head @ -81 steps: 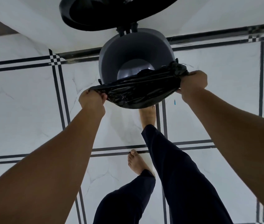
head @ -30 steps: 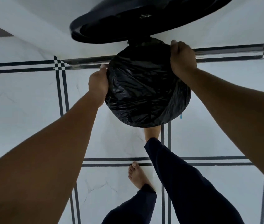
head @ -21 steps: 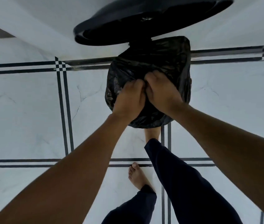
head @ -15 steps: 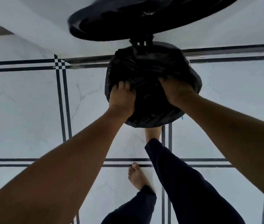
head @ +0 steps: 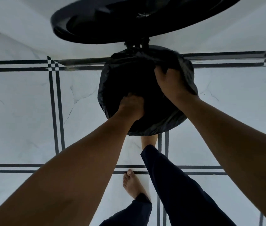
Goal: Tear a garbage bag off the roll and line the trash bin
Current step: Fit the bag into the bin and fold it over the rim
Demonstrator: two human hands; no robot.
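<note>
Bag (head: 112,82) lies stretched over the bin's mouth, black film draped outside the rim all round, so the bin's own wall is hidden. Above it the lid (head: 129,20) stands open on its hinge at the far side, right over the work.

The worst risk, as I judge it, is the lid dropping on both wrists if the pedal is let go; the right foot under the bin's near edge seems to be holding it up, though the pedal itself is not visible. Next, the thin film could split where it is pulled tight at the far rim. Least, the near edge could slip off the rim as plastic is pushed down.

The hands are apart. The left hand (head: 131,108) reaches down into the bag's middle, its fingers hidden, so I cannot tell whether they grip. The right hand (head: 171,84) is clamped on a bunch of film at the far right rim.

Floor (head: 23,103) lies open left, right and near; the hinge and wall crowd the far side.
</note>
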